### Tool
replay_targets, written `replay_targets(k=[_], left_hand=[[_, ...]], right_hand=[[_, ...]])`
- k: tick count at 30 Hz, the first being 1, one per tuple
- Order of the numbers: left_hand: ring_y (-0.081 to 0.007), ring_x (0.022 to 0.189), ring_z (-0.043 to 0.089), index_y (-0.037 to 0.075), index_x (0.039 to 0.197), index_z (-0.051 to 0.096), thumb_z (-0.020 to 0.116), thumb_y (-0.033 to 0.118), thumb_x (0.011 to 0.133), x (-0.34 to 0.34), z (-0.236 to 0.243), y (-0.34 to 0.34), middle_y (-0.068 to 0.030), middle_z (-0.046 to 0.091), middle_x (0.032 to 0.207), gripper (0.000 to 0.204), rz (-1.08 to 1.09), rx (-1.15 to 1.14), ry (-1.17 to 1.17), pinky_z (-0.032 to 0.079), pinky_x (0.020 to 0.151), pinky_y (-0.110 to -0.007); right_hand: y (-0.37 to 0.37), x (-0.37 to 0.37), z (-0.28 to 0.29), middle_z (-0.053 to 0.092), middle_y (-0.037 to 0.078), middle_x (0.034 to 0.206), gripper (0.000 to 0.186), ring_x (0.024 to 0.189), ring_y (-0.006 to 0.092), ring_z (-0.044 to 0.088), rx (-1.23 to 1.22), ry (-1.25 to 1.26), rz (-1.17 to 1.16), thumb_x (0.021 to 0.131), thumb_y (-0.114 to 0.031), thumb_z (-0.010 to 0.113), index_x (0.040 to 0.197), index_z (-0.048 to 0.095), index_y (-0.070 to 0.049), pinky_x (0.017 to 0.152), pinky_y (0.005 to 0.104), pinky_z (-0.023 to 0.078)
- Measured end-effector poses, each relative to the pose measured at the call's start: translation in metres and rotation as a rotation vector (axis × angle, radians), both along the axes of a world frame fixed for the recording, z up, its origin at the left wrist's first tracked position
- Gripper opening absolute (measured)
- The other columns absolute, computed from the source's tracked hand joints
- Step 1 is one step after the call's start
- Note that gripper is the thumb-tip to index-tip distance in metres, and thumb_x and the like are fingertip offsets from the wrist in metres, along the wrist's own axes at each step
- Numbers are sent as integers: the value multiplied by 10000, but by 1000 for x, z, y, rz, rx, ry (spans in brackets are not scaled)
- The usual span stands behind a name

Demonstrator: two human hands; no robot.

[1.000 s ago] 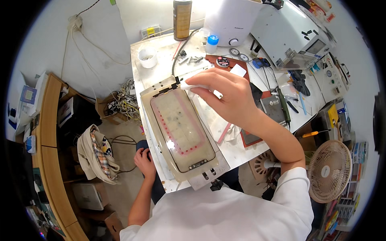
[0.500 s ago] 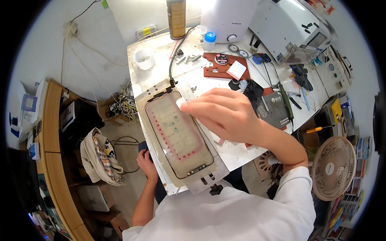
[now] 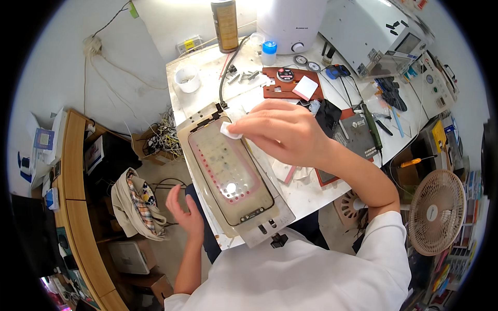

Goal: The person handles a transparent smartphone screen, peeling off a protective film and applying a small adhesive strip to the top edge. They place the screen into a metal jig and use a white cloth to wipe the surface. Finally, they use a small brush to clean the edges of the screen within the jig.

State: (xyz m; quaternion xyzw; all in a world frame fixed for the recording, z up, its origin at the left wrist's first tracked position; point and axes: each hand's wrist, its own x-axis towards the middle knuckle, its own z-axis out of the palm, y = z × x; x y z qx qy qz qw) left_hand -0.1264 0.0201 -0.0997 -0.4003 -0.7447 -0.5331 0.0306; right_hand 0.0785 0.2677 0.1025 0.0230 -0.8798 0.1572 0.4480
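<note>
pinching white wad (image 3: pixel 230 131), right hand (image 3: pixel 288 129) near lettered pad (image 3: pixel 359 139)

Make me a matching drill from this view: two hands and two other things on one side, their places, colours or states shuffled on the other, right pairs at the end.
Column one
1. Right hand
2. Left hand
3. Small bottle
4. Fan

Column two
A. Beige, toward the picture's right side
B. Beside the table, fingers spread, holding nothing
C. Topped with a blue cap
D. Pinching a white wad at the framed panel

Pairs: 1-D, 2-B, 3-C, 4-A
</note>
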Motion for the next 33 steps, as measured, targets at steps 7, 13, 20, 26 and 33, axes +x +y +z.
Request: replay_targets(k=[7, 13, 20, 26, 33], left_hand=[[-355, 1229, 537, 59, 1279, 659, 282, 543, 1082, 14, 141, 16, -152, 685, 1274, 645, -501, 244, 458, 356, 1127, -519], [-328, 1188, 552, 95, 1072, 774, 63, 700, 1051, 23, 165, 27, -106, 737, 1209, 933, -614, 87, 555, 267, 1185, -518], [-313, 1171, 555, 105, 1047, 784, 55, 695, 1053, 20, 163, 29, -91, 741, 1189, 937, -626, 100, 562, 246, 1197, -512], [-318, 1156, 563, 103, 1047, 778, 58, 688, 1057, 20, 164, 30, -104, 740, 1181, 927, -625, 112, 571, 259, 1190, -519], [-327, 1152, 567, 100, 1083, 755, 67, 694, 1055, 23, 164, 30, -130, 735, 1180, 910, -610, 117, 576, 285, 1176, -528]], right_hand=[[-10, 9, -3, 740, 24, 894, 360, 877, 215, 715, -6, -6, -55, 803, 36, 731, 1141, 736, -91, 718, 327, 597], [-27, 31, -4, 780, 60, 1050, 366, 851, 229, 714, -22, -25, 27, 779, 55, 751, 1134, 754, -33, 725, 324, 593], [-54, 64, -1, 788, 72, 1007, 320, 798, 197, 695, -24, -22, 109, 762, 60, 776, 1076, 762, 0, 659, 295, 559], [-46, 78, 18, 791, 89, 1000, 318, 804, 194, 694, -307, -101, 7, 825, 95, 736, 1132, 735, 13, 680, 290, 545], [-34, 37, 4, 781, 70, 1016, 386, 812, 209, 689, -135, 14, -63, 804, 114, 722, 1167, 736, -18, 719, 327, 566]])
